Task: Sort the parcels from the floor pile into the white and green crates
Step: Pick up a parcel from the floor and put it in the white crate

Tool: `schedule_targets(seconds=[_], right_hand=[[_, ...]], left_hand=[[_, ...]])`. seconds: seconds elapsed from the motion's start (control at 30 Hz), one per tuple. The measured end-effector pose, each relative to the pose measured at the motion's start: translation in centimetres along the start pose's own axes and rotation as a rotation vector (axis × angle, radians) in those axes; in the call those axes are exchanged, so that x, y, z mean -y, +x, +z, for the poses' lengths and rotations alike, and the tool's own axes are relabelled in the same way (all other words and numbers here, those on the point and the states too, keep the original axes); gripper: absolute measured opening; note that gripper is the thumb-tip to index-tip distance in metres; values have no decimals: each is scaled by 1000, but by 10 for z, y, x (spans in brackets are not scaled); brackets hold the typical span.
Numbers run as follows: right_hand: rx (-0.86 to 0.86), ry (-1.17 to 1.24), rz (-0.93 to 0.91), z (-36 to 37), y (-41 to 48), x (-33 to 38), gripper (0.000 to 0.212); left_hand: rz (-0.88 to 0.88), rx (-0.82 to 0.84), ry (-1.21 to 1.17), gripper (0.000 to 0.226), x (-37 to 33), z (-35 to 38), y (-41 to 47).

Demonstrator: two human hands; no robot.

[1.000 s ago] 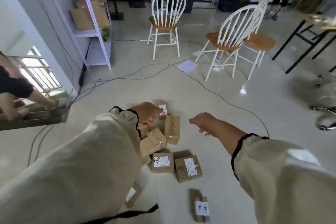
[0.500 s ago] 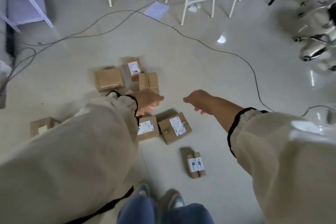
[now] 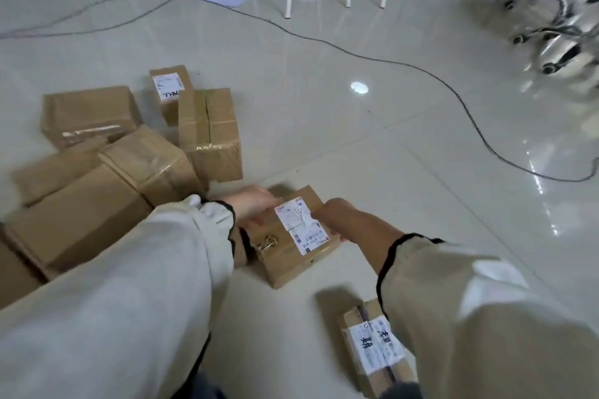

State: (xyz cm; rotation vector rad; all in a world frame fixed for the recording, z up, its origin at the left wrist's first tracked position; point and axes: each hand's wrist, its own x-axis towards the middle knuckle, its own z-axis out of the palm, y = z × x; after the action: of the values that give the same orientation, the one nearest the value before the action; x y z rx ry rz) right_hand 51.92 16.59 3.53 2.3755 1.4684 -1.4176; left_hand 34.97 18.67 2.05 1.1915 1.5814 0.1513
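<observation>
Labelled parcel point(image 3: 293, 238): lay flat on the floor point(image 3: 356, 155), label up, just right of the pile of parcels point(image 3: 107, 178) and touching none of it as far as could be seen. Was clasped at opposite edges, by the left hand point(image 3: 251, 207) at the far-left side and by the right hand point(image 3: 334, 220) at the right side, thumb on the label. Made for a closed grip on the box from both sides, though blurred at the left fingers. Looked like the pick-up step, with nothing lifted clear yet. Best done by squeezing evenly, raising it level, and reading the label before choosing a crate. Worth stepping clear of the small parcel point(image 3: 372, 347) beside the right sleeve point(image 3: 486, 317). Saw neither crate here.
</observation>
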Motion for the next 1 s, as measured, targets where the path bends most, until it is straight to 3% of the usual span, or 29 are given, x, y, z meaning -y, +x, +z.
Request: schedule_targets(seconds=[0.1,0.23,0.4,0.53,0.67,0.77,0.9,1.0], right_hand=[[-25,149,30,30,16,-24,7],[-42,318,122,57,36,-51,30],[-43,351,129,47,59,-56,35],[-36,490,201,49,67,-60,35],[-81,482,239,50,80,-60,45],[-188,411,197,47,90,-65,35],[-258,349,79,47,100,-70,27],[-250,360,38,46,99,-73,26]], left_hand=[[87,-70,45,29,15,14,22],[121,-45,211,44,26,30,37],[184,14,333,18,33,31,63],[174,-9,386,28,40,34,75],[166,-47,447,35,45,39,85],[127,90,543,35,52,51,87],[-107,370,416,33,52,65,77],[-194,385,327,37,52,57,75]])
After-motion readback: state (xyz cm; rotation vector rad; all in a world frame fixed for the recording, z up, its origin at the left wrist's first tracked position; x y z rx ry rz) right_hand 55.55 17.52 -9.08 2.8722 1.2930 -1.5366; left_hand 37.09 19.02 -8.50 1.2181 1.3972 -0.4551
